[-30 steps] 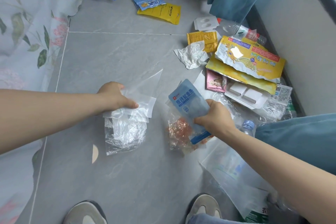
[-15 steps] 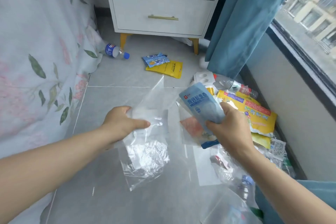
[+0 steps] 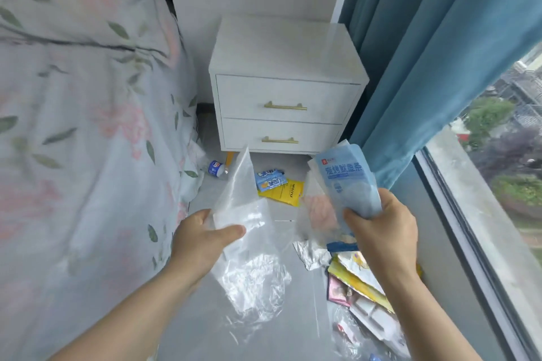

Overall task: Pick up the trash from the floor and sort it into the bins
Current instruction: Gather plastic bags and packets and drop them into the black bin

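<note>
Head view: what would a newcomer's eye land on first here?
The two hands held up mid-frame: the left hand grips clear plastic bags, the right hand grips a blue snack packet. Behind them stands a white two-drawer nightstand, and a wrapper pile lies at lower right beside the window.

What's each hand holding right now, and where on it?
The left hand pinches crinkly clear plastic bags near their middle, thumb in front. The right hand grips a light blue snack packet by its lower end.
</note>
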Demonstrator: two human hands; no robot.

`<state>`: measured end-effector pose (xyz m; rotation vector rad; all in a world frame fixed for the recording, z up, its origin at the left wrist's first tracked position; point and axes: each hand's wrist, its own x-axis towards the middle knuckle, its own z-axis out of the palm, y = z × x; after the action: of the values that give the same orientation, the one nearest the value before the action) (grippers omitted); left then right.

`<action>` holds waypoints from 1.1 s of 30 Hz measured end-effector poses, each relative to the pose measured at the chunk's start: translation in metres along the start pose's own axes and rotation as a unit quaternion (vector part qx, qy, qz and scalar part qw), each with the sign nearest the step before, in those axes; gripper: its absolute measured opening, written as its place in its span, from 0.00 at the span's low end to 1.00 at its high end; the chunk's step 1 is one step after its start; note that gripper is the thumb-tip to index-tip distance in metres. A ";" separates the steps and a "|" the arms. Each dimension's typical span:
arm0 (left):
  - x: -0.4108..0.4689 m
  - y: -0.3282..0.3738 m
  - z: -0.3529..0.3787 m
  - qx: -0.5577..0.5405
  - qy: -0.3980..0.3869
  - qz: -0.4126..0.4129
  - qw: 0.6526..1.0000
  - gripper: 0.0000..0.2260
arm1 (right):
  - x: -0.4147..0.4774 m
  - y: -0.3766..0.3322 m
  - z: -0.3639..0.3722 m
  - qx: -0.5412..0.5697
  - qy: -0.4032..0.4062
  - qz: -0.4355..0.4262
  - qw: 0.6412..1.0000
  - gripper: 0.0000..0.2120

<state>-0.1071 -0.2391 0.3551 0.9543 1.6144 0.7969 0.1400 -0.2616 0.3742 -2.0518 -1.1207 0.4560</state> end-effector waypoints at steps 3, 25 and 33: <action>-0.033 0.066 -0.021 0.013 0.006 0.017 1.000 0.19 | 0.000 -0.064 -0.048 -0.007 -0.003 -0.008 1.000 0.05; -0.289 0.481 -0.241 -0.093 0.159 0.201 0.962 0.10 | -0.063 -0.512 -0.328 0.127 0.067 -0.131 0.981 0.05; -0.329 0.514 -0.303 -0.119 0.256 0.237 0.930 0.08 | -0.095 -0.592 -0.314 0.206 0.013 -0.168 0.964 0.06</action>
<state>-0.2610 -0.3040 1.0160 1.0261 1.6790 1.6487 -0.0569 -0.2748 1.0215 -1.4709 -1.2128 0.4455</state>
